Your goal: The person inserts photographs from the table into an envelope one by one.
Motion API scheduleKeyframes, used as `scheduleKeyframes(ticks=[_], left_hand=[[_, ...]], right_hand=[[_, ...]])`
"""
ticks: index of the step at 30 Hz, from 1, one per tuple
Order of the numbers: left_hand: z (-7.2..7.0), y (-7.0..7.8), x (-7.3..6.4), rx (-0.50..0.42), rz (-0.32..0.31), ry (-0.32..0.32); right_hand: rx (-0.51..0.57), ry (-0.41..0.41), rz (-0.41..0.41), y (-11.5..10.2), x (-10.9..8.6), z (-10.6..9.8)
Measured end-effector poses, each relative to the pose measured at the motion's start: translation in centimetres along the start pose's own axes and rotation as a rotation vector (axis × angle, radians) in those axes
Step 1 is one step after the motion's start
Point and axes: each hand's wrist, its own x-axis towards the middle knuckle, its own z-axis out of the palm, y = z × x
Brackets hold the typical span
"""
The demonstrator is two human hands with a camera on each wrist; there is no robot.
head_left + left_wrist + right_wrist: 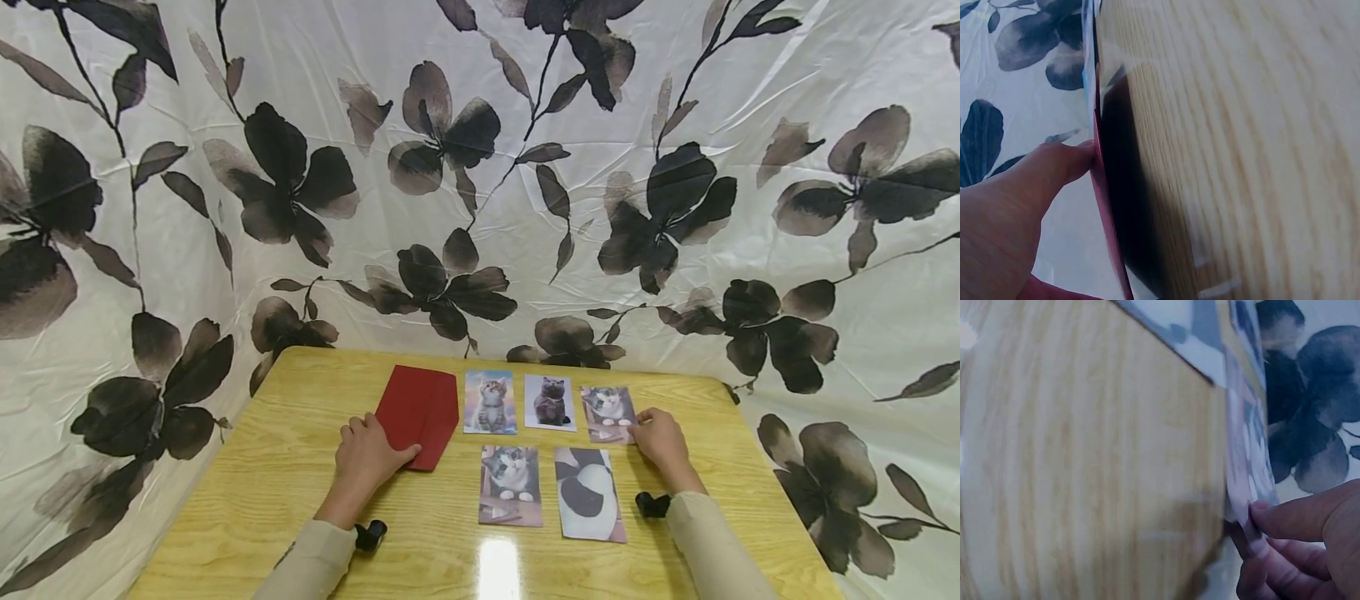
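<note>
My left hand [369, 450] holds a red envelope [429, 408] by its near left part, thumb laid across the top face. In the left wrist view the envelope [1107, 206] shows edge-on, with a dark shadow on the wood beside it. At the right end of the back row, my right hand [662, 442] pinches the lower right corner of a black-and-white cat photo card [606, 410]. The right wrist view shows the thumb on one face of this card [1249, 447] and fingers behind its bent corner.
A tabby kitten card [491, 403] and a grey cat card [550, 403] lie in the back row. In front are another black-and-white cat card [510, 485] and a black-and-white patched close-up card [589, 493]. All lie on a wooden table [255, 500] before a floral curtain [525, 217].
</note>
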Motion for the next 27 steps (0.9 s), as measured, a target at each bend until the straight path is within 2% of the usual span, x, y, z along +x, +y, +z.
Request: scheduleKeyframes(ticks=[7,14,22,27], left_hand=[[-0.1,-0.2,0.4,0.013,-0.018,-0.038],[-0.5,-0.3,0.6,-0.039,-0.044,-0.066],[-0.4,0.1,0.3,-0.078,-0.025,-0.061],[0.0,0.7,0.2,-0.102,-0.025,-0.047]], right_hand=[[0.149,0.008,-0.018,-0.4,-0.5,-1.3],[0.263,0.033,-0.006,-1.2,-1.1,-1.9],[0.402,0.063,-0.102,-3.2,-2.0,-0.9],[0.456,0.055,-0.12,-4.7,-2.6,0.3]])
